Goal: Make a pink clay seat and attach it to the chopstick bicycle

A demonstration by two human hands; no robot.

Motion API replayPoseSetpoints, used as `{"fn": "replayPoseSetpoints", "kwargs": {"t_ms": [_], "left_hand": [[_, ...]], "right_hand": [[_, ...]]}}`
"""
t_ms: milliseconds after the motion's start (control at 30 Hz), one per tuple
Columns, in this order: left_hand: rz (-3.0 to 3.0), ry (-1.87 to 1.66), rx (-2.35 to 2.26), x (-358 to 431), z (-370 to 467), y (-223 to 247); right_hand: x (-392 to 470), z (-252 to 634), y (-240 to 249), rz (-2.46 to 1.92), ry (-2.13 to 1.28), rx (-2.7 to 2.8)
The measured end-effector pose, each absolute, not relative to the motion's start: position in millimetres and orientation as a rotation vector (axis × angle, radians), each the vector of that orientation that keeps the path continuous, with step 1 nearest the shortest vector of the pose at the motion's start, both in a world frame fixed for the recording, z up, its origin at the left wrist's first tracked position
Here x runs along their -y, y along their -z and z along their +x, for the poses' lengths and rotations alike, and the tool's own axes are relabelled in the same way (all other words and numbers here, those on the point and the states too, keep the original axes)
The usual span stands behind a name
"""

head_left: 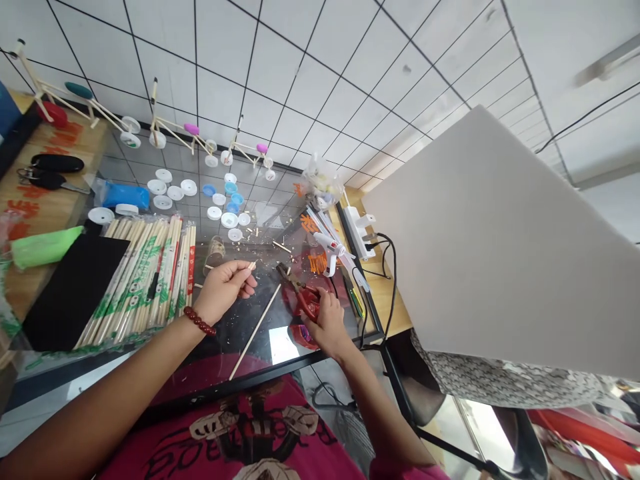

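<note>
My left hand [229,287], with a red bead bracelet [199,321] at the wrist, pinches a small pale wooden piece [252,266] between thumb and finger. To its right, my right hand [327,321] grips red-handled pliers [301,291], whose jaws point up and left, away from me. A long thin wooden stick [255,331] lies on the dark glass tabletop between my hands. Short stick bits and shavings [281,247] are scattered beyond them. A clear cup [215,252] lies just past my left hand.
Packed chopsticks [145,280] and a black sheet [75,293] lie left. White and blue caps [231,207] sit behind, before small stick models [245,150] along the wall. A white glue gun [334,252], power strip [359,230] and cables are right. A red tape roll [303,337] lies near the pliers.
</note>
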State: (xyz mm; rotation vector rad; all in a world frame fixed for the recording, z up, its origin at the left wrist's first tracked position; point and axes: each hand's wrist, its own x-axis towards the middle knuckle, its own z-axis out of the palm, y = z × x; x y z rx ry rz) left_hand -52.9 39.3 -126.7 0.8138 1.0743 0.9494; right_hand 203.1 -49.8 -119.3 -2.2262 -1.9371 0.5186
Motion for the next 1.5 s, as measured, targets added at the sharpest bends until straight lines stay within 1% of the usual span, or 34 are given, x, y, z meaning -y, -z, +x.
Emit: {"fn": "replayPoseSetpoints", "kwargs": {"t_ms": [133, 167, 267, 333, 400, 500, 600, 667, 867, 933, 1000, 1067, 1133, 1200, 1367, 1500], "left_hand": [[0.592, -0.866, -0.958, -39.7, -55.2, 117.7], [0.543, -0.844, -0.930, -40.0, -55.9, 115.6], [0.455, -0.815, -0.901, -40.9, -57.3, 112.1], [0.444, -0.814, -0.906, -41.4, -57.7, 112.3], [0.445, -0.816, -0.905, -41.3, -57.4, 113.6], [0.434, -0.817, -0.886, -38.9, -55.0, 114.8], [0.393, -0.788, -0.879, -33.0, -49.0, 114.0], [0.344, -0.768, -0.873, -28.0, -44.0, 113.4], [0.357, -0.734, -0.864, -17.8, -34.1, 114.8], [0.415, -0.750, -0.886, -17.7, -33.5, 115.1], [0.476, -0.803, -0.921, -19.2, -34.4, 115.0], [0.532, -0.860, -0.962, -21.8, -36.5, 114.5], [0.584, -0.882, -0.995, -24.9, -39.2, 114.1], [0.625, -0.886, -1.016, -27.5, -41.7, 114.1], [0.704, -0.909, -1.054, -30.6, -44.8, 114.7], [0.767, -0.890, -1.044, -31.1, -47.1, 111.4]], "right_hand": [[54.7, 197.3, 118.3, -2.115, -0.617, 1.976], [54.7, 195.8, 116.1, -2.113, -0.591, 1.996], [52.8, 193.1, 112.5, -2.238, -0.358, 2.036], [51.7, 193.5, 115.1, -2.286, -0.306, 2.031], [51.4, 194.2, 120.5, -2.257, -0.360, 1.983], [50.6, 188.7, 127.3, -2.094, -0.487, 1.848], [46.1, 169.1, 129.4, -1.936, -0.663, 1.655], [41.0, 151.1, 130.2, -1.895, -0.713, 1.550], [26.9, 113.2, 131.9, -1.851, -0.498, 1.583], [24.6, 111.2, 129.4, -1.846, -0.518, 1.571], [24.3, 114.4, 124.3, -1.795, -0.699, 1.522], [26.2, 121.6, 116.5, -1.714, -0.984, 1.452], [29.7, 130.8, 106.9, -1.660, -1.251, 1.328], [33.8, 140.0, 96.9, -1.638, -1.444, 1.165], [38.8, 156.2, 79.3, -1.564, -1.751, 0.878], [36.9, 161.1, 72.1, -1.475, -1.945, 0.855]]}}
